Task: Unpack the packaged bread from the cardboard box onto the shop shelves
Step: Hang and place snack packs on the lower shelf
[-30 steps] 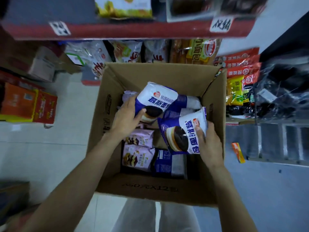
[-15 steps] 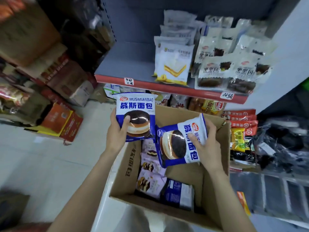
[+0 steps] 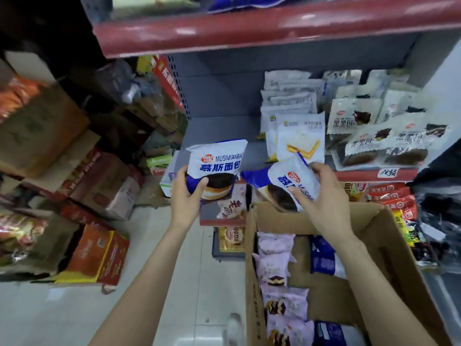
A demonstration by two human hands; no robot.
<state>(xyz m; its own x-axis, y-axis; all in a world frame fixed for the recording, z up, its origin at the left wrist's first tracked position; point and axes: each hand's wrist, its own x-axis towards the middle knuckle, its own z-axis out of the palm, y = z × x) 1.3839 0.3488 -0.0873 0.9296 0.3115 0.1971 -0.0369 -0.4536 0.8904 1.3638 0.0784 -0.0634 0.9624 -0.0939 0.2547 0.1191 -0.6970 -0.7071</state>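
My left hand grips a blue-and-white mousse bread pack, held upright in front of the grey shelf. My right hand holds a second pack of the same bread, tilted, above the back edge of the open cardboard box. Pink bread packs and blue ones lie inside the box at the lower right.
White sandwich bread packs and dark bread packs fill the shelf's right half; its left half is bare. A red-edged upper shelf hangs overhead. Stacked cartons crowd the floor at left. Red snack packets sit at right.
Both hands have lifted their bread packs up out of the box and toward the grey shelf. The view has tilted upward, showing more of the shelves.
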